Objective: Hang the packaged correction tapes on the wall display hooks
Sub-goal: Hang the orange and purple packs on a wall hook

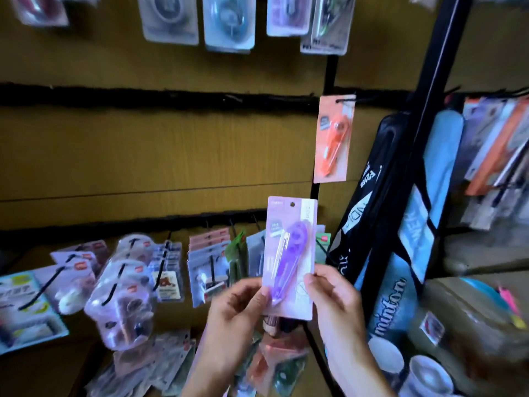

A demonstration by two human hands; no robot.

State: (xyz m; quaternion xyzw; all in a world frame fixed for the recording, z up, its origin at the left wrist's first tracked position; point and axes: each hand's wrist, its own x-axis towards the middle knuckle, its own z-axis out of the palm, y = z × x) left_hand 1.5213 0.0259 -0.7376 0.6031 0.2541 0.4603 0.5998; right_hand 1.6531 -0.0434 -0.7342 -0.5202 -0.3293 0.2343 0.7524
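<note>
A purple packaged correction tape [289, 253] stands upright in front of the wooden slat wall, its hang hole at the top. My left hand [237, 313] grips its lower left edge and my right hand [329, 293] pinches its lower right edge. Up and to the right, an orange packaged correction tape [333, 138] hangs on a black hook [347, 101]. Behind and below my hands lie more packages [274, 365], blurred.
The wooden slat wall [143, 156] has black grooves. Lower hooks carry several stationery packs [210, 267] and clear pouches [123, 296]. Blister packs [229, 21] hang along the top. A black upright post [423, 116] and badminton bags [395, 253] stand at the right.
</note>
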